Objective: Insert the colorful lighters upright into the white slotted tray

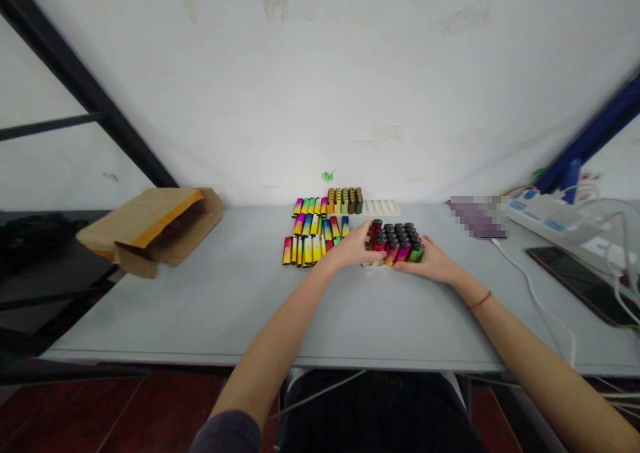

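Cardboard carton point(150, 223) with yellow-orange tape has been left on its side at the left end of the grey desk point(200, 306), flaps open. Next along, shiny gradient-coloured tubes point(307, 250), kinda lighter-shaped, are laid flat in three rough rows. Right behind those, gold-topped tubes point(345, 201) are stood upright in a tight block. In front of that, the left hand point(354, 246) is wrapped around the near left side of a packed cluster of black-topped tubes point(397, 240), thumb in front. That cluster is held upright between both hands, with a white holed tray point(381, 207) parked behind it. Its right side is gripped by the right hand point(434, 260), fingers partly hidden. Further right, a pixelated purple phone point(480, 218), then a white power strip point(570, 225) and a black-screened device point(583, 285) can be seen.
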`<act>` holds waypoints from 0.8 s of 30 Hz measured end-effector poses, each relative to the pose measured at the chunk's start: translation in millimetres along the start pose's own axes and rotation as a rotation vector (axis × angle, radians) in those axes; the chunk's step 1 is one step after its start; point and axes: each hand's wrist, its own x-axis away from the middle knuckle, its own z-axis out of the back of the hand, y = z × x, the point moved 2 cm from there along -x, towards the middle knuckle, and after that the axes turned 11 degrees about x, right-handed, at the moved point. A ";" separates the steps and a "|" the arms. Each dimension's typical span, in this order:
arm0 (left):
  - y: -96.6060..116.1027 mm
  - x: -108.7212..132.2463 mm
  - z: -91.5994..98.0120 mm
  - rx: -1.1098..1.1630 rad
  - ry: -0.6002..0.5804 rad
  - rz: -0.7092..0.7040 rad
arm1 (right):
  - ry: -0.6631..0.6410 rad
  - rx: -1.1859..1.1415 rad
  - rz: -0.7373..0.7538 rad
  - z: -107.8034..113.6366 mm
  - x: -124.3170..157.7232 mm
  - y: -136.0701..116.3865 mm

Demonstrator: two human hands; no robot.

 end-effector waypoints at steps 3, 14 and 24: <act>-4.0 -1.5 1.8 -0.123 0.038 0.018 | -0.095 0.015 0.005 0.7 -0.2 -1.9; -13.8 -4.7 -5.7 -0.102 0.055 -0.072 | -0.083 0.041 0.012 1.2 -0.2 -2.5; -12.9 -8.8 -12.5 -0.209 0.255 -0.087 | -0.098 0.049 -0.017 2.9 -0.7 -5.8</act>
